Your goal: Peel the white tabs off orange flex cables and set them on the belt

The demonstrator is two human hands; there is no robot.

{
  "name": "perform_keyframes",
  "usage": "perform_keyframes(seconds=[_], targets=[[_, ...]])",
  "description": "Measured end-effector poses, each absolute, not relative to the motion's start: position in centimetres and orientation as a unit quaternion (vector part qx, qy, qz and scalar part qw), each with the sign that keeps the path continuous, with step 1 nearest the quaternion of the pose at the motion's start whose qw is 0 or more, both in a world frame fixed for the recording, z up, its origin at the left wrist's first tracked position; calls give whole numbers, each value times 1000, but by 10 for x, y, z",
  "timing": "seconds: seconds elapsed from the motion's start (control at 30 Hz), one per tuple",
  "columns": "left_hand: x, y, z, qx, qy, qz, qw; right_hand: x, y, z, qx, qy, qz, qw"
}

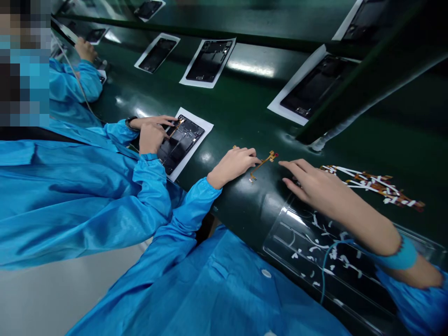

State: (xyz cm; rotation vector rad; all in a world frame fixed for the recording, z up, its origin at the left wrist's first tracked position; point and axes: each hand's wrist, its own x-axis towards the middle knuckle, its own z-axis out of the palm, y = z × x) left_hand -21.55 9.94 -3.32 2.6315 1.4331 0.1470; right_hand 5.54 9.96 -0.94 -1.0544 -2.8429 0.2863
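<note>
My left hand [234,164] rests on the dark green belt [245,107], fingers curled, pinching one end of a small orange flex cable [265,161] that lies on the belt. My right hand [311,184] lies just right of the cable, fingers stretched out flat toward it, holding nothing. A pile of similar orange flex cables with white tabs [374,183] sits to the right of my right hand. Under my right forearm lies a clear plastic tray [315,252] scattered with small white peeled tabs.
A co-worker in a blue coat on my left has both hands [152,133] on a black device frame on white paper [182,140]. More frames on paper [209,60] [311,88] lie along the belt. A dark diagonal bar [364,79] crosses at upper right.
</note>
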Motion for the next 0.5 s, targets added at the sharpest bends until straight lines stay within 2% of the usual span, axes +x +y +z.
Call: perform_keyframes(seconds=[0.27,0.5], targets=[[-206,97,-42,849,514,65,100,90,84,-8,-373,-910,169,58],[-223,92,-47,821,545,109,132,127,62,-2,-399,-898,178,56]])
